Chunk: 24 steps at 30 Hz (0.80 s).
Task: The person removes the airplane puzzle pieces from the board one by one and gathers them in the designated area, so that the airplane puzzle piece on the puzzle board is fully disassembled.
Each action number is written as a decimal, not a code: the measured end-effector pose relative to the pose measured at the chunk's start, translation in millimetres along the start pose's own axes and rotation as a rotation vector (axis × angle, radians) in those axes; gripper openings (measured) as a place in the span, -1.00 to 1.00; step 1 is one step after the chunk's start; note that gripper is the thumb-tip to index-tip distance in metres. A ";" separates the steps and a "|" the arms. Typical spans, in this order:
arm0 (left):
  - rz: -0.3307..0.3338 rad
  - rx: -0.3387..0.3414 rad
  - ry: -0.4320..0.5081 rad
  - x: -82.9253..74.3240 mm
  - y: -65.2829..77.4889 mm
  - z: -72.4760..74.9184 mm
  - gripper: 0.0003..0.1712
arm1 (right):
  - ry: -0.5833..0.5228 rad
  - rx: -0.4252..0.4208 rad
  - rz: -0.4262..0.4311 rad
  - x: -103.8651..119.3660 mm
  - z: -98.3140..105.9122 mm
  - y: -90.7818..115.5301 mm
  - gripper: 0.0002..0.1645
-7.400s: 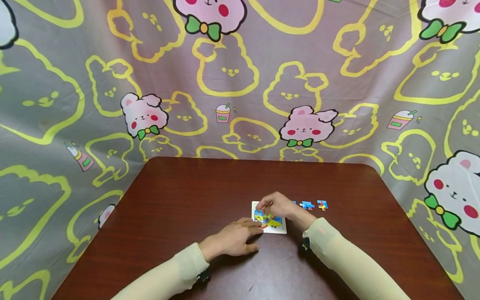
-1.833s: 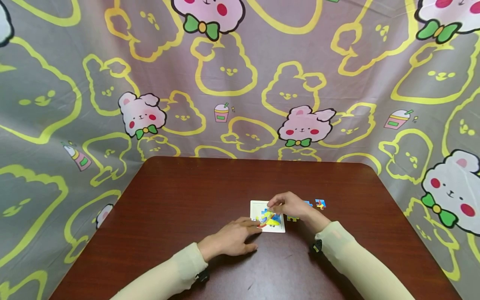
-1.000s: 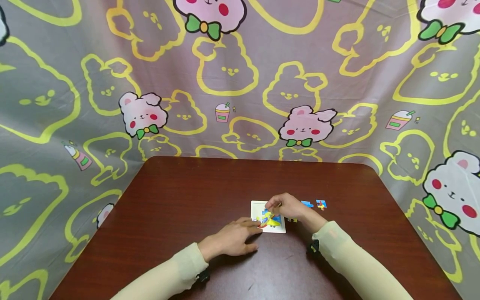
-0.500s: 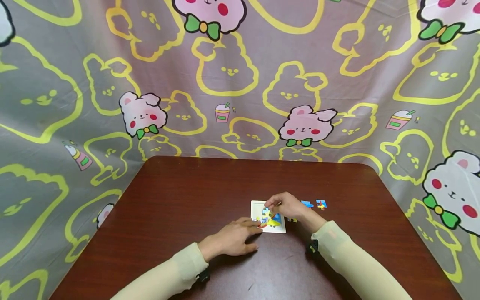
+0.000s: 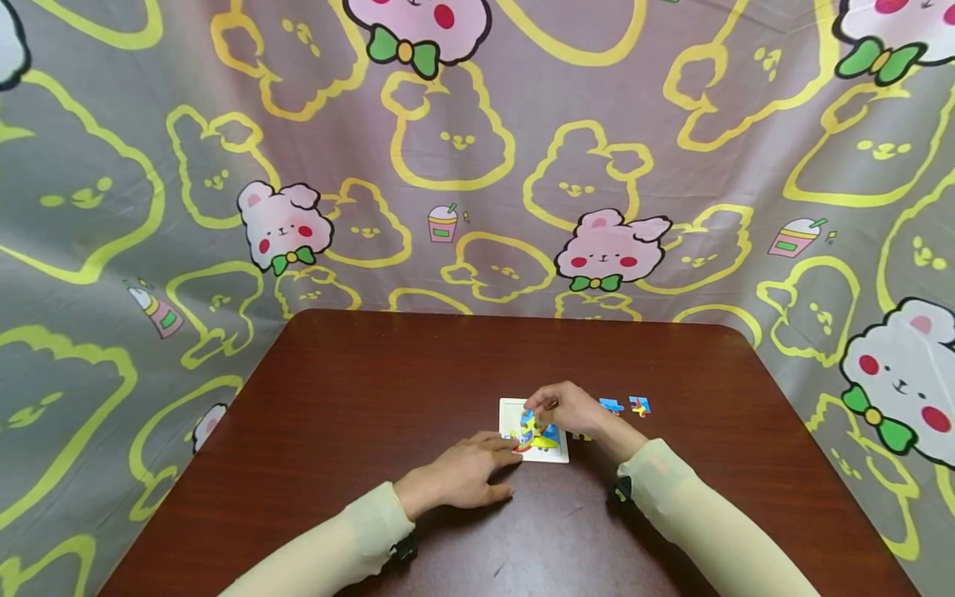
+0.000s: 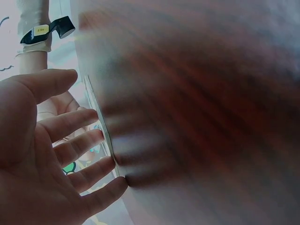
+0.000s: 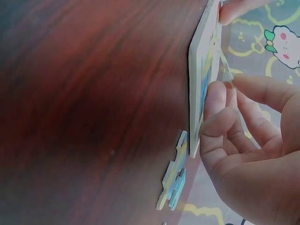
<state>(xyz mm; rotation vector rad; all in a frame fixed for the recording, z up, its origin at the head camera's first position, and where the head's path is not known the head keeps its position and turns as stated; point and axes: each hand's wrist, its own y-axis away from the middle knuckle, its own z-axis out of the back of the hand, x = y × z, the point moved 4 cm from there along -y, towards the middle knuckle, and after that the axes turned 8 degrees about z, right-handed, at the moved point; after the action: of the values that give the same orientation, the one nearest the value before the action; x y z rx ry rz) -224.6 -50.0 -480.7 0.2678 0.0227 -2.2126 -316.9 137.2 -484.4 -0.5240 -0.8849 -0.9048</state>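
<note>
Over puzzle tray [image 5: 508, 417], right grip [image 5: 570, 408] pinching piece [image 7: 226, 65], edge-on only from right wrist; left grip [image 5: 468, 473] spread, touching tray.

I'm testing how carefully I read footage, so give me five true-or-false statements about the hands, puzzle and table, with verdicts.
1. The right hand pinches a puzzle piece over the puzzle board. True.
2. The loose pieces lie to the left of the puzzle board. False: they lie to its right.
3. Fingers of the left hand touch the left side of the puzzle board. True.
4. The tabletop is white. False: it is dark reddish brown.
5. The puzzle board is completely filled. False: bare white shows toward its far left corner.
</note>
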 end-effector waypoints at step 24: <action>-0.005 -0.006 0.007 0.6 -1.1 0.3 -0.39 | -0.085 -0.007 -0.057 -7.3 12.1 6.0 -0.75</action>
<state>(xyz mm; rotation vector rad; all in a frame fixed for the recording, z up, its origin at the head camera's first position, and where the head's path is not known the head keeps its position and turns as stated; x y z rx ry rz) -225.8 -49.8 -480.6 0.2730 0.0336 -2.2164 -319.4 152.3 -484.0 -0.5487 -0.9787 -0.9429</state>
